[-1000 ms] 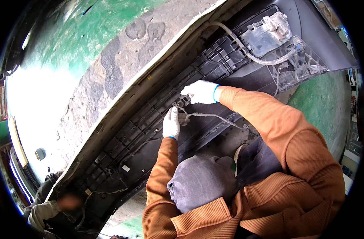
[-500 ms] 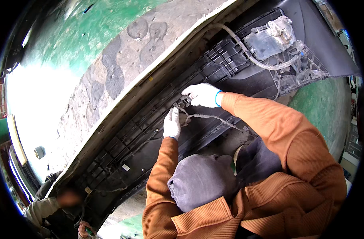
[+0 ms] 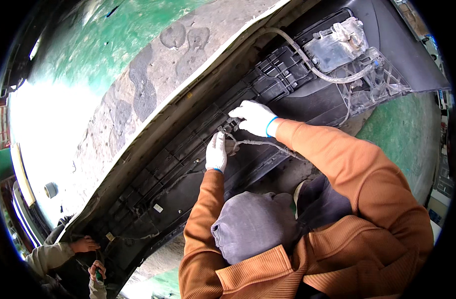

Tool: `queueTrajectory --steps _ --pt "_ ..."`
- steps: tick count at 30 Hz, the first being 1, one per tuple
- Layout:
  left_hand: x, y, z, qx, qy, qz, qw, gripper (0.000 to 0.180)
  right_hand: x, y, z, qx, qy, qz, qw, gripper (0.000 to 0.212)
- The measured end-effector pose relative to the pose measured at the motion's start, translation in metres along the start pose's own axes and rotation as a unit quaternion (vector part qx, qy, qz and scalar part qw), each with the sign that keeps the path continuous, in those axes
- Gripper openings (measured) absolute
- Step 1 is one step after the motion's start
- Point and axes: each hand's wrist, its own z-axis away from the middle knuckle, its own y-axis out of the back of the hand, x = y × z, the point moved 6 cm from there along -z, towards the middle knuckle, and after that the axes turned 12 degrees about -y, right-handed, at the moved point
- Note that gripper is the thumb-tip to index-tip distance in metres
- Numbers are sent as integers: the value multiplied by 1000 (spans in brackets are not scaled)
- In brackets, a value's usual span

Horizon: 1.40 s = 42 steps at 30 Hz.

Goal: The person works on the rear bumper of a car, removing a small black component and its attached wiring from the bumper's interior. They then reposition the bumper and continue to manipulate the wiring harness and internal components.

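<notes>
A long black car bumper (image 3: pixel 177 160) lies with its ribbed inner side facing up. My left hand (image 3: pixel 216 154), in a white glove, has its fingers pressed together around the end of a thin grey wiring harness (image 3: pixel 258 143) by a small dark connector (image 3: pixel 230 125). Just to the right, my right hand (image 3: pixel 256 117), also gloved in white, is bent over that connector, its fingers curled. What its fingertips pinch is too small to make out. The harness trails from there toward the lower right, under my right forearm.
A thick grey hose (image 3: pixel 332 78) curves across the bumper's upper right, beside a dusty translucent box (image 3: pixel 337 45). At lower left are another person's hands (image 3: pixel 85 244), one with a green-handled tool (image 3: pixel 99 275). Green and grey floor (image 3: pixel 153 30) surrounds the bumper.
My right hand has lifted slightly at the knuckles; my left has barely moved. The other person has shifted at lower left, and both of that person's hands now show.
</notes>
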Motion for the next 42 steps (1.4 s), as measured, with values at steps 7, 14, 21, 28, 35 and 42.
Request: queueTrajectory --steps 7,14,21,28,35,42 --pt "-9 9 -8 5 -23 -37 999 44 -3 3 -6 -61 -18 1 998 44" --pt "-14 9 -9 -14 -2 15 1000 38 -11 -4 -26 -52 -109 -41 992 37" --pt "-9 10 -8 -28 -65 -30 997 42 -16 1 -39 -93 -143 35 985 41" --pt "3 11 -2 -42 -49 -146 987 52 -20 0 -41 -123 -158 90 976 45" --pt "-4 15 -10 -11 -81 -201 976 55 -20 -7 -44 -110 -142 105 978 45" --pt "-3 9 -5 -28 -30 -60 997 52 -14 -6 -40 -103 -156 37 982 47"
